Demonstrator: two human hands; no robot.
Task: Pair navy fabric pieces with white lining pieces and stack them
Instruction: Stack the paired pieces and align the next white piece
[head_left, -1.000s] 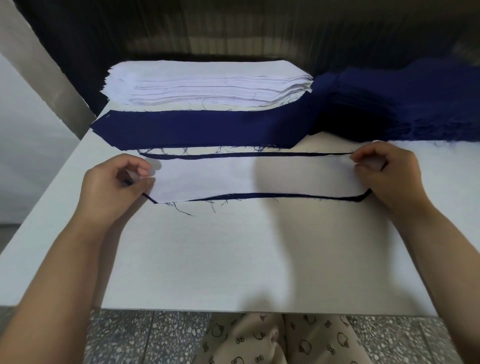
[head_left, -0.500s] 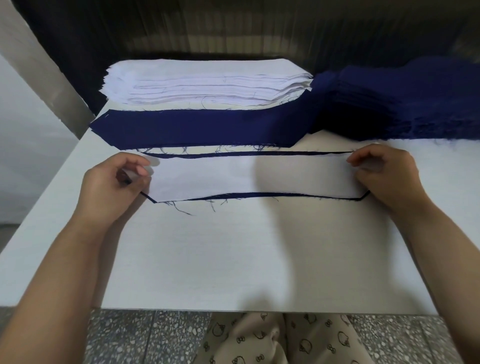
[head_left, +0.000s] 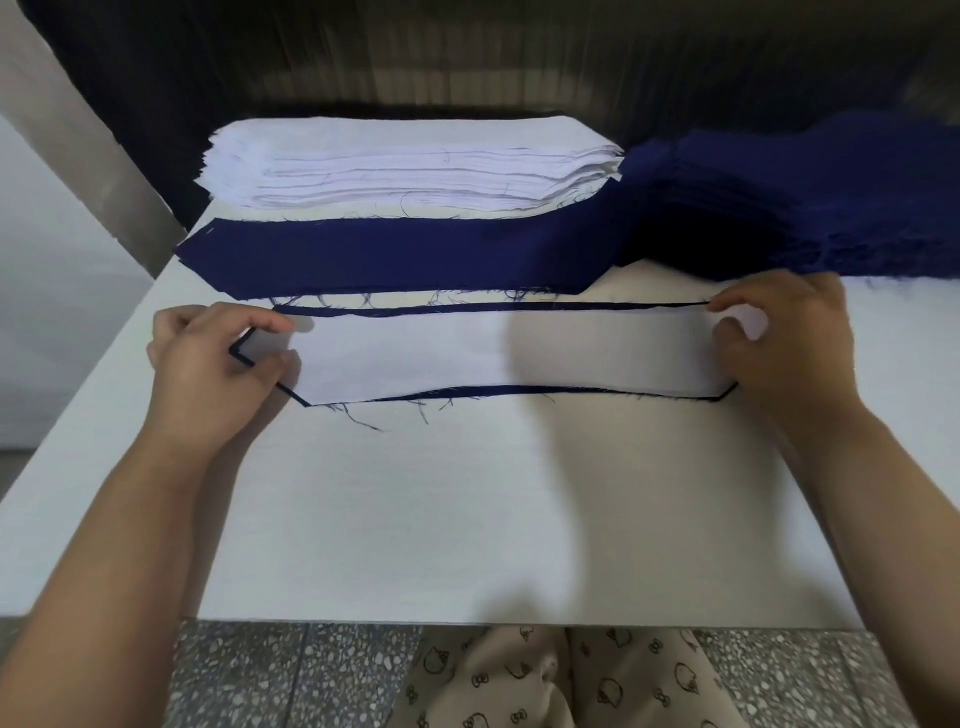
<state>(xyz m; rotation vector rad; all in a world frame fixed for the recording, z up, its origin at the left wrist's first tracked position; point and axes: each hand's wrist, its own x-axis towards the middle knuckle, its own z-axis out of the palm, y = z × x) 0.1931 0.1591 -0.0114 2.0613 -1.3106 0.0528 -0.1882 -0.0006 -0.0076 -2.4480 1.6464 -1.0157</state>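
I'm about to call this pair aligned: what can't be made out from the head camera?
Head view:
- Navy piece under the white lining: only thin edges show; the lining covers the rest.
- Both end corners of the pair: covered by the left hand and right hand.
- Navy pile: cut off by the right frame edge, layers too dark to count.

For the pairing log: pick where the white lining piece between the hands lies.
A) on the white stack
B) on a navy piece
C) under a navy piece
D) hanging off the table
B: the white lining piece lies flat on a navy piece whose dark edge shows along its far and near sides; the left hand and right hand pinch the ends.
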